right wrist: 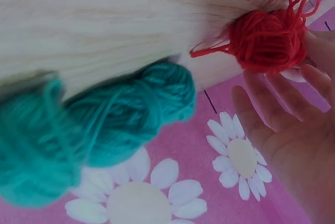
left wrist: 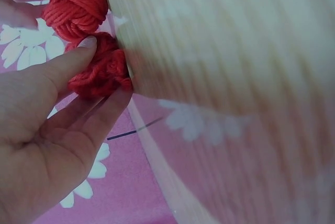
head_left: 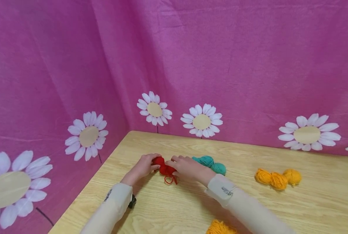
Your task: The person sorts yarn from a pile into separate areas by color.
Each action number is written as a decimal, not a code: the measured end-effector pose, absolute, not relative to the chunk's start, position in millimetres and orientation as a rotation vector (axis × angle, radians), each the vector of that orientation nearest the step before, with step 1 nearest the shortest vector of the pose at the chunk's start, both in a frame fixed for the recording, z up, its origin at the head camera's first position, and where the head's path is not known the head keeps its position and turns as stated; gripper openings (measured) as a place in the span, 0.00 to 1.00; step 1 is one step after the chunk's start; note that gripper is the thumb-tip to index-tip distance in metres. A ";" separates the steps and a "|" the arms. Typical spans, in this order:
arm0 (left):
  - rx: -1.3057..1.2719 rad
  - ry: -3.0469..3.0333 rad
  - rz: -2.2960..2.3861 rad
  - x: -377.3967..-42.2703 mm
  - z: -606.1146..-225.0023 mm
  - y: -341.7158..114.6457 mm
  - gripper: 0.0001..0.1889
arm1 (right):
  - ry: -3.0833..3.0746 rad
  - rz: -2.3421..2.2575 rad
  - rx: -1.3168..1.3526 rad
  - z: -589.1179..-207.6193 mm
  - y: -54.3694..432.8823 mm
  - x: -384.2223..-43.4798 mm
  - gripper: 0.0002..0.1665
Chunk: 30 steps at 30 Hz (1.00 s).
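Observation:
Two red yarn balls lie end to end on the table between the hands. My left hand (head_left: 146, 164) holds the far-left red yarn ball (left wrist: 102, 69) between thumb and fingers. At the other end, my right hand (head_left: 188, 167) has its thumb and fingers about the second red yarn ball (right wrist: 267, 41); some fingertips are hidden behind it. A loose red strand (head_left: 171, 179) loops out on the near side. Just beyond the right hand lie teal yarn balls (head_left: 217, 168), seen larger in the right wrist view.
Orange yarn balls (head_left: 279, 180) sit in a row on the right of the wooden table (head_left: 162, 208). More orange yarn (head_left: 220, 227) shows at the bottom edge. A pink flowered cloth (head_left: 235, 65) hangs along the table's back and left edges.

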State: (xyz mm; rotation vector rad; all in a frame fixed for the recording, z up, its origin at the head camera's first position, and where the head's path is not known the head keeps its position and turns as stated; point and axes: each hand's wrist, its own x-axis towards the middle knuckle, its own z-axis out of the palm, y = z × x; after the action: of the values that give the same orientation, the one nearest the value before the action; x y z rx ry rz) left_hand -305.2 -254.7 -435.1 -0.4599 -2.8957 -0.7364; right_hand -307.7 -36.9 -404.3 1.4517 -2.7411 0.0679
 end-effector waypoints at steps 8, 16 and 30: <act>-0.452 -2.913 -0.767 -305.1 -432.7 -254.4 0.17 | -2.653 0.069 1.477 -399.2 -17.8 -299.3 0.29; -0.446 -2.930 -0.762 -305.8 -433.4 -254.6 0.19 | -2.556 0.078 1.515 -394.9 3.2 -287.3 0.28; -0.448 -2.941 -0.753 -305.7 -432.6 -256.0 0.20 | -2.501 0.254 1.558 -402.3 55.9 -260.0 0.25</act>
State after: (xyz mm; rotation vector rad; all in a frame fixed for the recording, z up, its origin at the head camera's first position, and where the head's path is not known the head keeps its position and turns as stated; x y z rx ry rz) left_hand -305.7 -256.0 -432.6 -0.4482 -2.9410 -0.7533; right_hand -260.0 55.9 -402.3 1.5578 -2.5007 0.2541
